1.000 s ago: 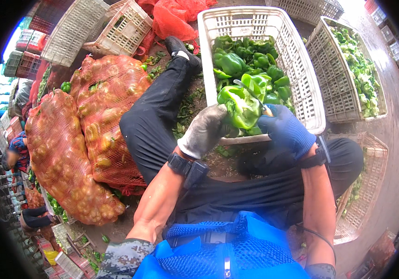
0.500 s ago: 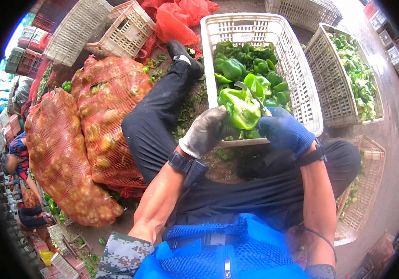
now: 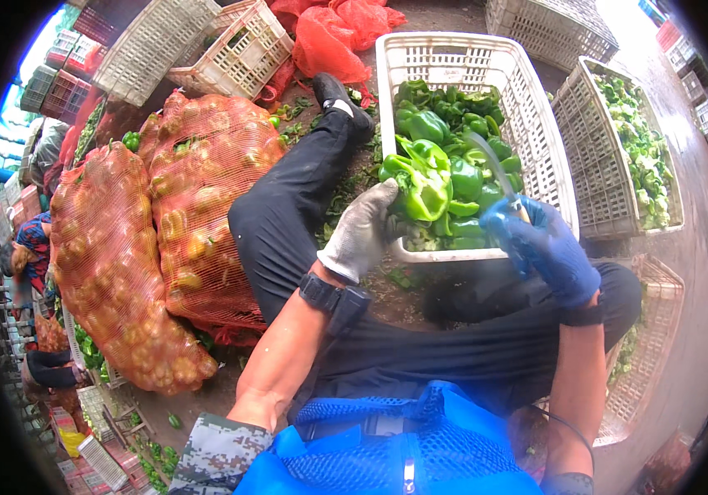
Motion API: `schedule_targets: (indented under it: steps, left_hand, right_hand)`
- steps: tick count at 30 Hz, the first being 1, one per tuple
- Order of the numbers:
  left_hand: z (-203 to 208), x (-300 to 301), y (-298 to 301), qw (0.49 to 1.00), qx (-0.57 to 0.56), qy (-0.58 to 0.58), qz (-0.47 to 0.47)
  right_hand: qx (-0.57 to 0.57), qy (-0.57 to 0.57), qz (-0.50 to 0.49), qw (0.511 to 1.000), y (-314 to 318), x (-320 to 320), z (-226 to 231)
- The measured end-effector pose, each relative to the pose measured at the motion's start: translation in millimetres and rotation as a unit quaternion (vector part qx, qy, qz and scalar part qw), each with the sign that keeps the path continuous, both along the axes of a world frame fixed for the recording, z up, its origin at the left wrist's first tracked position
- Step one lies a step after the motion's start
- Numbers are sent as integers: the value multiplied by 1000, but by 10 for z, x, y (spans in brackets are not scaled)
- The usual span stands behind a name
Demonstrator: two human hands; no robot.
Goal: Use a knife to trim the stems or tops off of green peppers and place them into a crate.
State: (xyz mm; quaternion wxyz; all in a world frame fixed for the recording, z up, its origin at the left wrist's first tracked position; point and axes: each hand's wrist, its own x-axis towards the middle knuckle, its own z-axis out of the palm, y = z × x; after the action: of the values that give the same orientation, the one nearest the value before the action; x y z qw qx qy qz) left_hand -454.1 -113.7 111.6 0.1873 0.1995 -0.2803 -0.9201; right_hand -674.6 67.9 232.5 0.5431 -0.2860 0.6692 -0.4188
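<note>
**Knife drawn away from the pepper**

Half a second ago the curved metal blade lay against the glossy, lobed green bell pepper [image 3: 427, 183]; now my curved knife [image 3: 496, 167] stands apart, to its right. The pepper is above the near left part of the white plastic lattice-walled crate [image 3: 545, 136], where more smooth green peppers [image 3: 426, 126] are heaped. Left of my leg, two bulging red mesh sacks [image 3: 119, 272] show knobbly contents through fine netting. My left hand [image 3: 361, 233], in a grey-and-white fabric glove, curls partly open around the pepper's left side, holding it. My right hand [image 3: 545, 247], blue-gloved, is closed around the knife's handle.
</note>
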Motion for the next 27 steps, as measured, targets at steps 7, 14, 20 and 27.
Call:
schedule_targets:
  steps: [7,14,20,27]
  left_hand:
    - [299,-132,234,951,-240,-191,21]
    - [375,-180,389,815,-505,-282,29]
    - [260,-166,356,894,-395,-206,39]
    - [165,-336,237,960,-262,-97,16]
  right_hand:
    - [-237,285,-9,929,-247,283,-409]
    - [-68,50,-26,996,-406,225,-313]
    - [-62,-45,2,997,-370,162,-386]
    - [-61,-38,-7,997,-366,153,-490]
